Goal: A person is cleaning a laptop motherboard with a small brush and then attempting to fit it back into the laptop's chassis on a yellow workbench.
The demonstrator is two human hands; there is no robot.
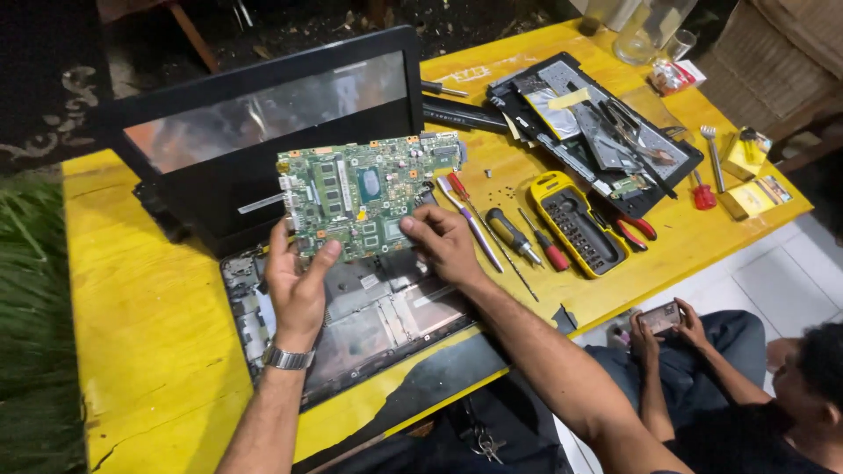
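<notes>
Holding green circuit board (364, 195), both hands, over opened laptop (369, 307)

Hidden and cut-off parts

The circuit board (369, 195) covers part of the laptop base (351, 316) behind it; at 1 o'clock the glass jar (648, 26) is cut by the top edge; at 4 o'clock a seated person's phone (661, 317) screen is too small to tell.

One head-worn view looks steeply down from above the near edge of the yellow table (149, 333), close in, facing its far edge; no second view shares it.
</notes>
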